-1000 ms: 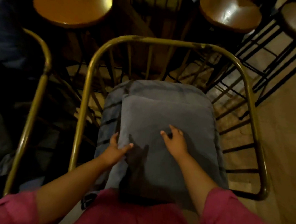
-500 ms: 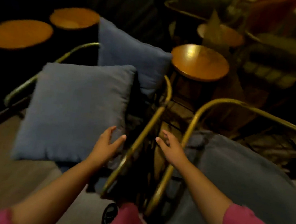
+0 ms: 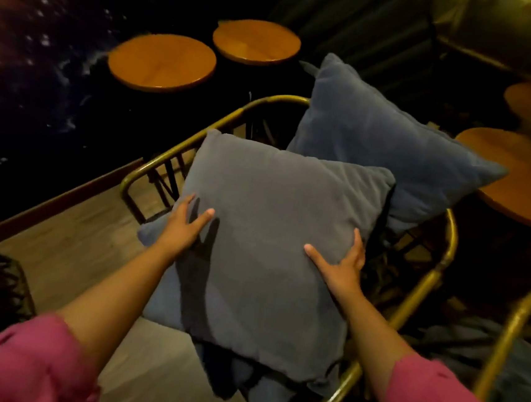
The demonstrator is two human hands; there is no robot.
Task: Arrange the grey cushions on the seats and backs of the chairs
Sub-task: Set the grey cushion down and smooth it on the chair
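- Both hands are pressing on the near grey cushion [image 3: 272,250]: the left hand [image 3: 183,228] is lying on its left edge with fingers spread, and the right hand [image 3: 342,269] is cupping its right edge, thumb on the top face and fingers curling round the side.
- Neither hand is closing into a fist; each is lying flat and splayed against the fabric, so the cushion is being squeezed between the two palms rather than pinched.
- That cushion is lying tilted over the seat of the brass-framed chair [image 3: 444,250], its near corner hanging over the front of the seat.
- Under its near edge more grey fabric [image 3: 258,391] is showing, probably a seat pad, though the light is too dim to be sure.
- Beyond the hands, a second grey cushion [image 3: 377,140] is leaning upright at the chair's back, its lower part hidden behind the held one.
- Further out, past the chair's rail, two round wooden tabletops [image 3: 164,61] are sitting side by side.
- To the right of the right hand, another round tabletop [image 3: 525,180] is standing just beside the upright cushion.
- Pink sleeves [image 3: 25,362] are covering both upper arms.
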